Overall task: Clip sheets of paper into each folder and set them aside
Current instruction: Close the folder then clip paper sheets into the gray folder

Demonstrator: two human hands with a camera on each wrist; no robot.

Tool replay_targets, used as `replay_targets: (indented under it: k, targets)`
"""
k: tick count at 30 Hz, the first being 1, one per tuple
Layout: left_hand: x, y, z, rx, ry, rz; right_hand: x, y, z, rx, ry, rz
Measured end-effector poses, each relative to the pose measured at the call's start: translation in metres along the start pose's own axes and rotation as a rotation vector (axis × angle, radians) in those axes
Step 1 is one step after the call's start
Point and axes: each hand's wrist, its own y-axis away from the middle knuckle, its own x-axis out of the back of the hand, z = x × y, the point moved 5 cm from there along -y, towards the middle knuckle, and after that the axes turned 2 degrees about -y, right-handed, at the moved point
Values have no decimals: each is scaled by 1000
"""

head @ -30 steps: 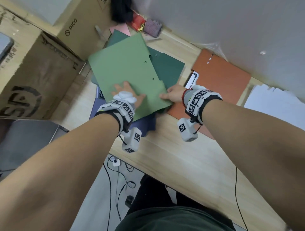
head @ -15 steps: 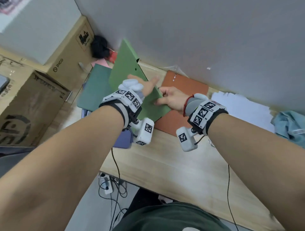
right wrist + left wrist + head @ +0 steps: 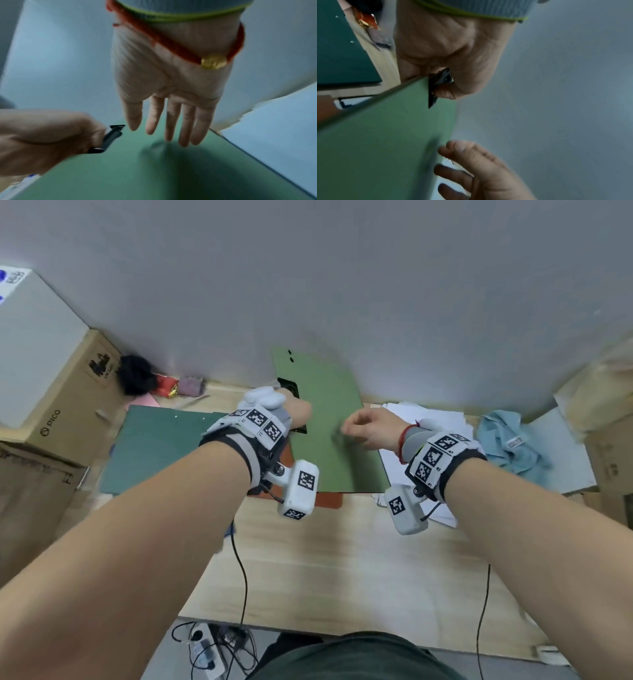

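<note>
Light green folder raised over orange folder on desk.
Left hand pinching black clip at folder edge; right hand released, fingers straight above cover.

**Light wood table against a grey wall**

Table: pale wood grain. Lying on it: dark green folder at left; orange folder under the light green one; loose white paper stack at right; light blue cloth far right; pink sheet and small clutter at back left.
</note>
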Motion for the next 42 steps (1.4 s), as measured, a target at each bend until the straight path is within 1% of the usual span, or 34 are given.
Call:
replay_targets:
  k: [2,3,5,9,10,13,18,21,23,27,32,34,37,42]
  targets:
    - [-17,8,11,-42,-88,-56,25,2,39,-133,89,81]
    - [-26,10,14,-74,-125,-84,33,4,58,-209,123,91]
    - [-43,18,16,-91,-192,-131,43,10,91,-330,151,91]
    - [-84,20,5,-74,-258,-219,47,19,138,-477,-20,73]
    - [-96,20,1,-58,-291,-248,47,20,149,-506,-40,71]
    - [-115,19,-16,-57,-379,-280,45,23,171,-565,-67,65]
    - [-163,13,-44,-12,-491,-417,43,31,204,-585,-113,89]
    - [-180,11,-50,10,-513,-429,40,33,221,-584,-198,116]
    - [-187,9,-54,32,-500,-426,39,34,227,-580,-170,116]
    - [-204,7,-61,112,-462,-478,38,39,238,-603,-132,140]
    - [-217,-1,-79,158,-480,-487,32,38,252,-685,-158,113]
    - [-222,-3,-89,190,-457,-499,27,33,260,-686,-131,92]
    - [-229,-9,-103,250,-437,-536,21,32,259,-661,-67,93]
    - [-239,-30,-128,277,-480,-542,15,28,265,-660,-161,152]
